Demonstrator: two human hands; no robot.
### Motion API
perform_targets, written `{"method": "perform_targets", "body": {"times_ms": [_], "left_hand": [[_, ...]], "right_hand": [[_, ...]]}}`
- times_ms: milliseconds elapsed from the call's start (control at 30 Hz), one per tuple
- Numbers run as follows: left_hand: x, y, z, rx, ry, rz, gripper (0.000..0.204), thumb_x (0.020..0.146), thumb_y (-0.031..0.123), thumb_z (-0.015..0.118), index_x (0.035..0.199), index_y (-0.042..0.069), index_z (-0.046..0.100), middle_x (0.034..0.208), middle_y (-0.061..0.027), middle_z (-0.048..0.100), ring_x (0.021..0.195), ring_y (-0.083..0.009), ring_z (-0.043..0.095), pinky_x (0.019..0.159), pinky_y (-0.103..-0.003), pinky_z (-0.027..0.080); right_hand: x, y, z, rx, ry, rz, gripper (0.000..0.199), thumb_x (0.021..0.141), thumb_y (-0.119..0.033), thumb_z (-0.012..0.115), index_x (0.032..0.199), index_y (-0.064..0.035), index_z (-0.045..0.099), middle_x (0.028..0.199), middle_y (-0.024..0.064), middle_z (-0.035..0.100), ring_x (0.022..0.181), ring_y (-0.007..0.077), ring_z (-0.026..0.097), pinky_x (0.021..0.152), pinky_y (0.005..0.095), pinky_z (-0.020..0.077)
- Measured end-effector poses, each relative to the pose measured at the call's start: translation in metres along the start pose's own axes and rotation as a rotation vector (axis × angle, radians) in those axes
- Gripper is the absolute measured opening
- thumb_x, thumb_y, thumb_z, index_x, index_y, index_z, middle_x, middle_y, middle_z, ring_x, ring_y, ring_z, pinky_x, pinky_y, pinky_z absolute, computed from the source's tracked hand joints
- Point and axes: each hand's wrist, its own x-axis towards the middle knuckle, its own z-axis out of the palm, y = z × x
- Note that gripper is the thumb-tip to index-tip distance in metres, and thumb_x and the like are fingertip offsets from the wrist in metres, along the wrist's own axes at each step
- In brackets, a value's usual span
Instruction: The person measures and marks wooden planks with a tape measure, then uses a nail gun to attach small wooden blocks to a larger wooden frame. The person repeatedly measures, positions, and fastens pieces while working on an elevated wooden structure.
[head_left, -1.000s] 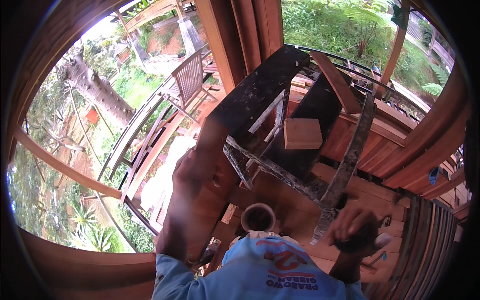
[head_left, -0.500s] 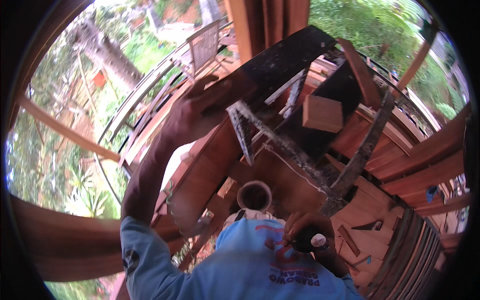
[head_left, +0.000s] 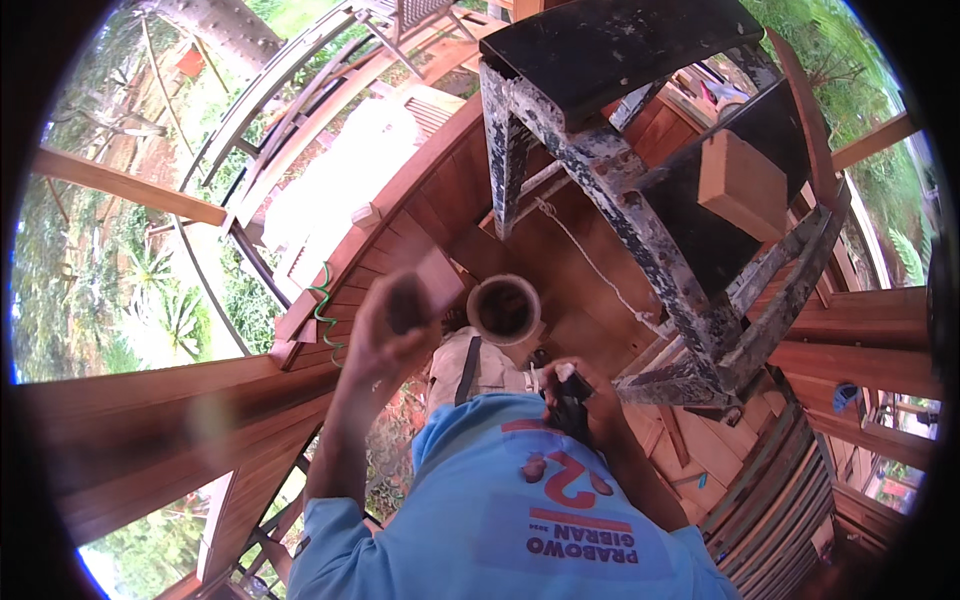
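Note:
My left hand (head_left: 385,325) is raised left of my body, smeared by motion. A dark patch shows at its palm and a flat brownish piece (head_left: 437,283) lies beside its fingers; I cannot tell whether it is held. Close to my belly, my right hand (head_left: 590,400) is closed round a black object (head_left: 570,408) with a pale end, its kind unclear. Ahead and to the right stands a paint-spattered step stool (head_left: 640,190) with black treads. On its lower tread rests a rectangular wooden block (head_left: 742,185).
A round, open-topped container (head_left: 503,308) stands between me and the stool. White cord (head_left: 600,270) hangs by the stool's frame. Wooden railing (head_left: 150,400) runs along the left, with a green coiled cord (head_left: 322,300) on it. Wood offcuts (head_left: 675,435) lie on the floor at right.
My left hand has left the stool's top tread and come back toward my body. The view has shifted, so the stool appears farther right. My right hand still grips the black object.

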Motion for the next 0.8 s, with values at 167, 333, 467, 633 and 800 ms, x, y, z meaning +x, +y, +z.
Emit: {"method": "perform_targets", "body": {"times_ms": [167,333,467,633,800], "left_hand": [[-0.007,-0.052,0.004,0.573,-0.313,0.081,0.077,0.072,0.007,0.083,0.145,0.003,0.058,0.127,-0.0177,0.064,0.119,-0.0338,0.066,0.106,-0.043,0.053],[0.001,-0.058,-0.013,0.490,-0.575,0.053,0.082,0.075,0.019,0.085,0.151,0.003,0.057,0.135,-0.0222,0.064,0.128,-0.0434,0.062,0.110,-0.050,0.051],[0.019,-0.059,-0.040,0.469,-0.621,-0.024,0.086,0.078,0.024,0.087,0.155,0.004,0.054,0.141,-0.0226,0.062,0.133,-0.0428,0.061,0.112,-0.050,0.051],[0.038,-0.061,-0.073,0.464,-0.697,-0.052,0.086,0.080,0.027,0.090,0.155,0.004,0.055,0.140,-0.0219,0.062,0.129,-0.0419,0.064,0.110,-0.049,0.054],[0.053,-0.067,-0.101,0.458,-0.709,-0.026,0.085,0.080,0.029,0.091,0.153,0.004,0.056,0.135,-0.0217,0.064,0.125,-0.0424,0.066,0.105,-0.049,0.056]], "right_hand": [[0.049,0.037,0.008,0.106,0.044,0.047,0.042,0.102,-0.010,0.052,0.144,-0.0066,0.058,0.129,0.0087,0.065,0.091,0.0127,0.065,0.084,0.0317,0.0632],[0.102,0.075,0.024,-0.012,0.014,0.107,0.046,0.109,-0.023,0.056,0.152,-0.0048,0.058,0.139,0.0067,0.067,0.120,0.0159,0.069,0.109,0.0303,0.0546],[0.130,0.088,0.043,-0.072,0.034,0.264,0.048,0.107,-0.023,0.065,0.149,-0.0014,0.060,0.141,0.0077,0.067,0.126,0.0167,0.067,0.111,0.0326,0.0535],[0.148,0.100,0.074,-0.149,0.133,0.252,0.043,0.104,-0.017,0.069,0.143,-0.0009,0.066,0.134,0.0070,0.071,0.121,0.0148,0.068,0.109,0.0321,0.0542],[0.167,0.112,0.091,-0.176,0.073,0.248,0.040,0.104,-0.016,0.068,0.141,-0.0011,0.068,0.130,0.0058,0.073,0.119,0.0145,0.069,0.107,0.0320,0.0551]]}}
